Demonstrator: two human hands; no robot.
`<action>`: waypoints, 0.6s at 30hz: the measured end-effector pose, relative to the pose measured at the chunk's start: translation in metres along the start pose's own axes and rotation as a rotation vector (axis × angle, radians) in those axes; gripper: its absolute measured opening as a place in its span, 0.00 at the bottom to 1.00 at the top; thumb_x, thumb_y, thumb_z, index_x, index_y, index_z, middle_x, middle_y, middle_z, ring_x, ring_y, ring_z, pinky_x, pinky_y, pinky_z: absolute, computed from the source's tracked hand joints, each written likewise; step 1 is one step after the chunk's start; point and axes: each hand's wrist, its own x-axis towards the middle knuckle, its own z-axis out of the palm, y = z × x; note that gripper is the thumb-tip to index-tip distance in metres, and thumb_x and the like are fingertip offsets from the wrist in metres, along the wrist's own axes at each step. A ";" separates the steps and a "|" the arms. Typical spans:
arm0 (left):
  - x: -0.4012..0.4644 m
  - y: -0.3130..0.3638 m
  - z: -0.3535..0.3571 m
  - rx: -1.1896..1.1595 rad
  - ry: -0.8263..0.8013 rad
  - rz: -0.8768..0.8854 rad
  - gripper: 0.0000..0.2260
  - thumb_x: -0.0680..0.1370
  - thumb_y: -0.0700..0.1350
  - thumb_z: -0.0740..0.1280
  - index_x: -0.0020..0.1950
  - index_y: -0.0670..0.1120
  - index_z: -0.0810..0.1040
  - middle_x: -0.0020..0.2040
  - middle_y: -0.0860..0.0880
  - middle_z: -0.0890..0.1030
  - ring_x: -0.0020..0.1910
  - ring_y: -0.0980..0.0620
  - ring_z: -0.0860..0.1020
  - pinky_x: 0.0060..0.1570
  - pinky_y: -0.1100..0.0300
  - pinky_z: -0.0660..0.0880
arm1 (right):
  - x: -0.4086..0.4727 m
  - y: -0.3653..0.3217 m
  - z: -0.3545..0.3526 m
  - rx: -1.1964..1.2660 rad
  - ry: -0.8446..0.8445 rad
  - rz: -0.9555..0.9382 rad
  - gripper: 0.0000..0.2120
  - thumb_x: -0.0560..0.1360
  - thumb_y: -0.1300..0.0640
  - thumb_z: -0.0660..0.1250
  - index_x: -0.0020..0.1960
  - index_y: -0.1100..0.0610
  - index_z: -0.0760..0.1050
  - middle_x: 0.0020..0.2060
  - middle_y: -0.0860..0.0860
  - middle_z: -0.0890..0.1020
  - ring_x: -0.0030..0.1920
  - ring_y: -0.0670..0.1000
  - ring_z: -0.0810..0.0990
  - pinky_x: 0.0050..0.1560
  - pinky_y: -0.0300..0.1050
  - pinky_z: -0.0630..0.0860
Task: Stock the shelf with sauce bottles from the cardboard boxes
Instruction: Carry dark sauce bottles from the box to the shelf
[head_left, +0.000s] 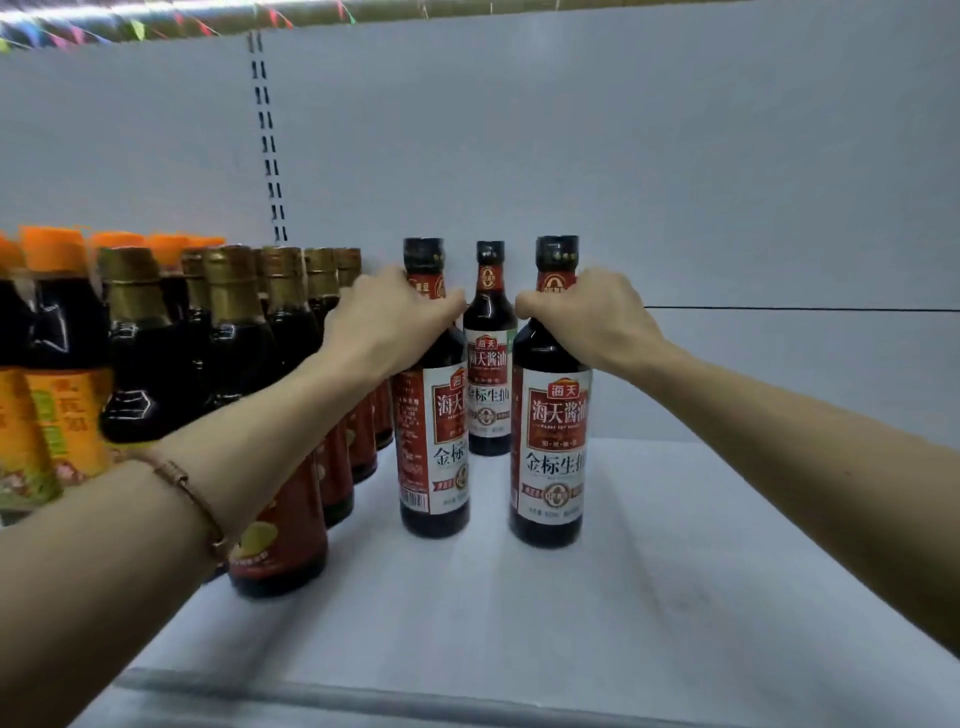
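Two dark soy sauce bottles with red and white labels stand upright on the white shelf (649, 571). My left hand (384, 322) grips the neck of the left bottle (434, 447). My right hand (587, 317) grips the neck of the right bottle (553, 452). A third matching bottle (488, 364) stands farther back between them, near the shelf's rear panel, untouched. No cardboard box is in view.
Rows of gold-capped dark bottles (234, 332) fill the shelf left of my left arm, with orange-capped bottles (47, 364) at the far left. The white back panel (675, 182) rises behind. The shelf's front rail (363, 696) runs along the bottom.
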 end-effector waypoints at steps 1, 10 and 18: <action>0.003 -0.003 0.005 0.027 0.028 -0.014 0.21 0.73 0.65 0.60 0.40 0.48 0.80 0.38 0.49 0.82 0.41 0.46 0.80 0.45 0.51 0.78 | 0.002 0.003 0.003 -0.008 0.026 -0.016 0.19 0.71 0.44 0.67 0.27 0.53 0.69 0.27 0.48 0.77 0.31 0.51 0.76 0.38 0.49 0.74; -0.038 -0.016 0.038 -0.230 -0.040 -0.089 0.30 0.73 0.71 0.57 0.66 0.53 0.60 0.59 0.52 0.72 0.58 0.47 0.76 0.54 0.50 0.74 | -0.011 0.027 0.037 0.276 0.095 0.001 0.25 0.66 0.28 0.62 0.43 0.49 0.78 0.39 0.46 0.84 0.42 0.48 0.83 0.49 0.57 0.80; -0.054 -0.034 0.058 -0.255 -0.065 -0.053 0.47 0.68 0.57 0.75 0.74 0.59 0.44 0.67 0.47 0.60 0.65 0.44 0.69 0.59 0.45 0.73 | -0.014 0.035 0.053 0.466 0.128 -0.018 0.25 0.67 0.32 0.63 0.48 0.52 0.77 0.43 0.50 0.83 0.45 0.50 0.83 0.51 0.58 0.80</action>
